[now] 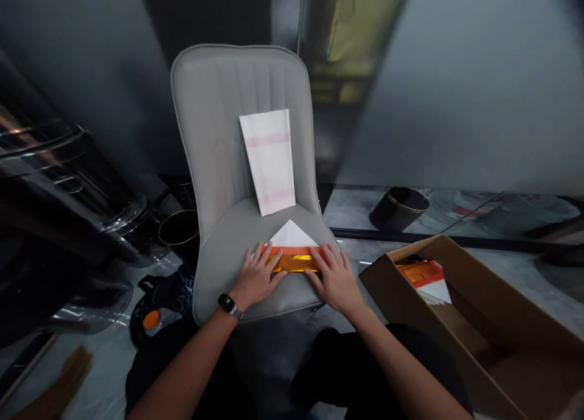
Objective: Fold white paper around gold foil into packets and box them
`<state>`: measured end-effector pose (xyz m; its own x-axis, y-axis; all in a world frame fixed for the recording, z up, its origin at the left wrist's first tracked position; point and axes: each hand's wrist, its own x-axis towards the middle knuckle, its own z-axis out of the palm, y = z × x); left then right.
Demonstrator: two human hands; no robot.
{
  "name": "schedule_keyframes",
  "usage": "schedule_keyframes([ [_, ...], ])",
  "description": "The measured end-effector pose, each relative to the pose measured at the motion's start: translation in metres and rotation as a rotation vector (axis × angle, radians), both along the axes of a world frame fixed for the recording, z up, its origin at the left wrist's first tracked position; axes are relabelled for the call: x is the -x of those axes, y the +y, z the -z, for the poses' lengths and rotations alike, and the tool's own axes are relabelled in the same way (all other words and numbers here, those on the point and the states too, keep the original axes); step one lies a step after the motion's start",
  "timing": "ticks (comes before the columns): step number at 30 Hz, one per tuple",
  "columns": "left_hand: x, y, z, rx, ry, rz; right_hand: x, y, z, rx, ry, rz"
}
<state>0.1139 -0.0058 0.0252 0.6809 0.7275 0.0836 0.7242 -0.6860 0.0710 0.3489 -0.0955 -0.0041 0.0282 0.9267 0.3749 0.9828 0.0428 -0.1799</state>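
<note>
On the seat of a grey chair (pixel 228 286) lies a folded sheet of paper (pixel 291 234), white and pointed at the top, with an orange band and a shiny gold strip along its near edge. My left hand (pixel 258 277) rests flat on its left end, fingers spread. My right hand (pixel 336 277) presses on the right end, its fingers also stretched out. Behind it, a stack of white paper (pixel 270 164) with faint pink bands leans against the chair's backrest.
At the right stands an open cardboard box (pixel 420 341) holding similar folded papers (pixel 426 280) in orange, gold and white. A black bin (pixel 180 228) stands left of the chair. An orange cap (pixel 152 319) shows on the floor side at left. Dark glossy panels rise behind.
</note>
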Motion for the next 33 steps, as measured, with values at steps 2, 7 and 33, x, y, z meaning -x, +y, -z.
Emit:
schedule_keyframes([
  [2,0.002,0.000,-0.002,0.010,0.001,0.004,0.005,-0.007,0.000,0.070,-0.047,-0.070],
  [7,-0.003,0.001,-0.011,0.046,0.017,-0.004,0.009,-0.013,0.007,0.200,-0.020,-0.073],
  [33,-0.045,0.019,0.002,0.020,0.036,-0.071,0.003,0.044,-0.023,0.343,0.125,-0.054],
])
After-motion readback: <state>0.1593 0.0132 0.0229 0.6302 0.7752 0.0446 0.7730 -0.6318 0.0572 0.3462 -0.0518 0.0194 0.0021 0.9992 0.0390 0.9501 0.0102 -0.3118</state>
